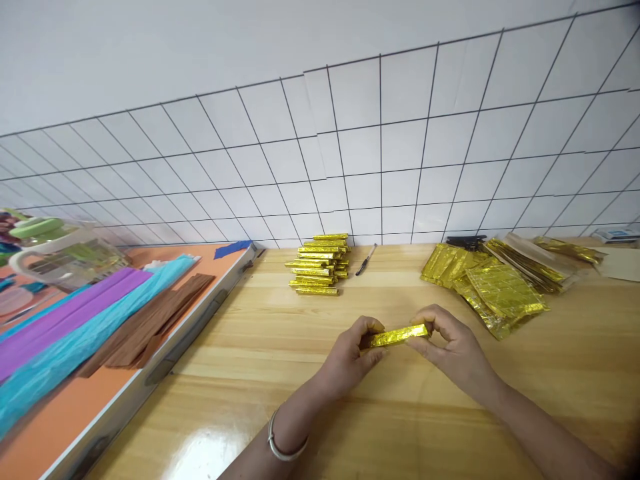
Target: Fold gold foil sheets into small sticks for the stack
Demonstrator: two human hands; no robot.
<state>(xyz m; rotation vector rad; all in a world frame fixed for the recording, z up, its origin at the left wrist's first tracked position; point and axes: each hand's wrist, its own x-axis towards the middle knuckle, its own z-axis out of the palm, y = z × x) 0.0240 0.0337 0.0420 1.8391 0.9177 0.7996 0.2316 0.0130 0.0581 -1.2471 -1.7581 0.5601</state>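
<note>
Wall, white with a dark grid [406, 150], behind everything; wooden table [240, 373], pale-grained, the working surface; orange board [65, 420], at left, bearing purple, turquoise and brown paper strips; gold foil sheets [505, 293], loosely overlapping, at right beyond the hands, liable to slide if a sleeve or forearm catches an edge; pile of gold strips [317, 267], near the wall, stacked unevenly with ends jutting, likely to topple if a jutting end is knocked; left hand [353, 353], fingers and thumb pinching one end of the held piece; right hand [447, 340], pinching the other end; folded gold strip [399, 335], one, held between both hands above the table, nearer the person than the pile; it could crease or skew if the two pinches press unevenly, or spring open if one lets go early; pen [367, 260], dark, beside the pile.
</note>
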